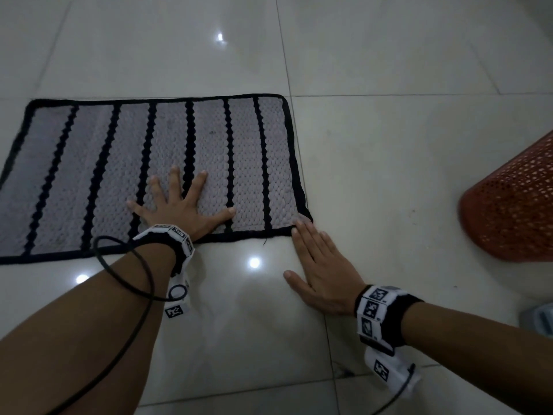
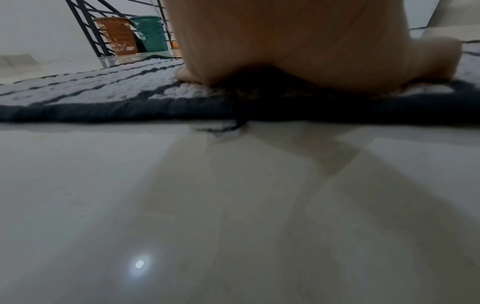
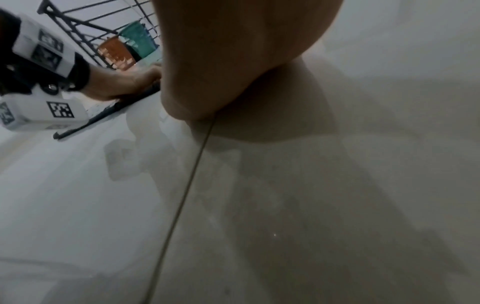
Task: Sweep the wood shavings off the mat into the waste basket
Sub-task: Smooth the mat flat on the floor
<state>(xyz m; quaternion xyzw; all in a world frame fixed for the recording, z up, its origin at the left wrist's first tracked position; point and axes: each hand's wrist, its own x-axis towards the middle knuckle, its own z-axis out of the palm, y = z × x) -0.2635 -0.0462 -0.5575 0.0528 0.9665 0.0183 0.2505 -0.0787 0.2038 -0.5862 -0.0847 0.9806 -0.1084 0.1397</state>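
From the head view, a grey mat [image 1: 149, 175] with black stripes and a black border lies flat on pale glossy floor tiles [image 1: 389, 145]; the left hand [image 1: 182, 208] rests palm-down on the mat near its near edge, fingers straight and spread wide, holding nothing; the right hand [image 1: 320, 271] lies flat on the tiles with fingers straight and together, its fingertips [image 1: 302, 227] touching the mat's near right corner, also holding nothing; an orange perforated waste basket [image 1: 508, 211] stands on the floor well to the right of the mat, partly cut by the frame edge; no wood shavings can be made out on the mat at this sharpness; both wrists wear black bands with white marker blocks, and a black cable [image 1: 125, 280] loops over the left forearm. In the left wrist view, the heel of the left hand presses on the mat just inside its dark border; far behind stand an orange basket [image 2: 116, 36] and a green basket [image 2: 150, 34] beside a dark metal railing [image 2: 85, 26]. In the right wrist view, the right palm sits on the tiles over a grout line [image 3: 187, 185]; the left hand and its wristband show at the left on the mat's edge; the same two baskets appear blurred behind.
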